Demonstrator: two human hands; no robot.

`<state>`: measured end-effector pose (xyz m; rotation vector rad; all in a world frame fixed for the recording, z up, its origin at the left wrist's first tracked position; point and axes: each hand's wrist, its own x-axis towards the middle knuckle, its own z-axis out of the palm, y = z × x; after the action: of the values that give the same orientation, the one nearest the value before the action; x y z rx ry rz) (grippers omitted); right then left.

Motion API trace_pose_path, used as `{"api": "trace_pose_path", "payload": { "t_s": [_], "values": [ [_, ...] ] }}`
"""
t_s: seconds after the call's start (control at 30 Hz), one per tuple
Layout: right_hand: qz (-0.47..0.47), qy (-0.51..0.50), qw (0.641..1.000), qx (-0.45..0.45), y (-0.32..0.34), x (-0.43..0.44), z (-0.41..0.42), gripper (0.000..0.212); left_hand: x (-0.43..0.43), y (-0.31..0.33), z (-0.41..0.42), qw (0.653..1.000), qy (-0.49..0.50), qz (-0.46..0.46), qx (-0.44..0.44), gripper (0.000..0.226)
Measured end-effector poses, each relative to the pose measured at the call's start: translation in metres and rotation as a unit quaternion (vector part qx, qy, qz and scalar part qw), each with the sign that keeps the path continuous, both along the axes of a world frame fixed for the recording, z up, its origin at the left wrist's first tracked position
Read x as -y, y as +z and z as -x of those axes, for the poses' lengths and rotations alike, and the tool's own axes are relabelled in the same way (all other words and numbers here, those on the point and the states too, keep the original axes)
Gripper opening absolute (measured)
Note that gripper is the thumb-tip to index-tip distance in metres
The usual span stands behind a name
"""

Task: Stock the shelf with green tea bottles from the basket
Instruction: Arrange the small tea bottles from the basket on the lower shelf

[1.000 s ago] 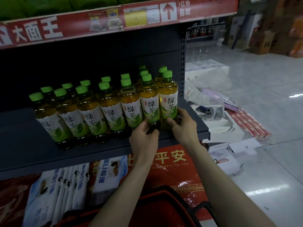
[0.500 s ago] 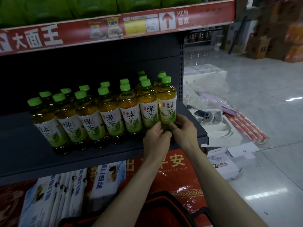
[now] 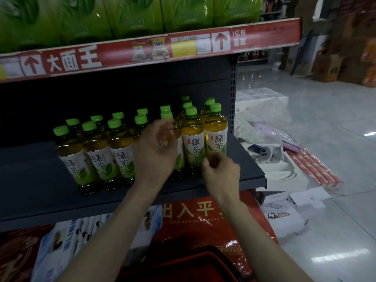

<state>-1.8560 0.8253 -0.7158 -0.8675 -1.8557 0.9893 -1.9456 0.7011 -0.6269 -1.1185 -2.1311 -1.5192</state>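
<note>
Several green tea bottles (image 3: 193, 139) with green caps and white labels stand in rows on the dark grey shelf (image 3: 40, 190). My left hand (image 3: 156, 153) hovers, blurred, in front of the middle bottles with fingers loosely bent and nothing in it. Lower down, my right hand (image 3: 220, 169) is just in front of the rightmost front bottle (image 3: 216, 135), fingers loosely curled and holding nothing. The rim of the red basket (image 3: 193, 263) shows at the bottom between my forearms; its inside is hidden.
Green packs (image 3: 132, 15) fill the shelf above, behind a red price strip (image 3: 142, 51). Boxed goods and a red bag (image 3: 193, 216) sit on the lower level. White boxes, plastic wrap and red rolls (image 3: 313, 169) lie on the floor to the right.
Both hands have let go of the front right bottles. The left hand rose and shifted left; the right hand drew back from the bottle. The view also tilted upward.
</note>
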Motion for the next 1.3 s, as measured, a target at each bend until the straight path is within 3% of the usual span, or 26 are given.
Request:
{"api": "trace_pose_path", "payload": {
  "t_s": [0.1,0.27,0.4,0.67,1.07,1.2,1.3],
  "values": [
    [-0.037,0.005,0.995,0.089,-0.023,0.009,0.007,0.020,-0.009,0.042,0.025,0.994,0.018,0.058,-0.091,0.034],
    [-0.078,-0.012,0.989,0.125,-0.028,0.008,0.009,0.019,-0.040,0.055,0.046,0.968,-0.026,0.243,-0.053,0.046],
    [-0.093,-0.005,0.987,0.134,-0.031,0.008,0.013,0.022,-0.057,0.045,0.056,0.938,-0.014,0.321,-0.134,0.042],
    [-0.117,-0.015,0.983,0.140,-0.043,0.014,0.017,0.040,-0.068,0.047,0.055,0.930,0.018,0.339,-0.140,0.034],
    [-0.104,-0.014,0.989,0.100,-0.038,0.011,0.005,0.037,-0.056,0.053,0.054,0.951,-0.047,0.293,-0.090,0.034],
    [-0.043,-0.034,0.998,-0.017,-0.021,0.003,0.001,0.056,-0.020,0.050,0.049,0.984,-0.050,0.153,-0.083,0.044],
    [0.016,-0.012,0.998,-0.061,-0.015,-0.015,0.001,0.093,0.033,0.028,0.052,0.992,0.013,-0.024,-0.124,0.033]
  ]
}}
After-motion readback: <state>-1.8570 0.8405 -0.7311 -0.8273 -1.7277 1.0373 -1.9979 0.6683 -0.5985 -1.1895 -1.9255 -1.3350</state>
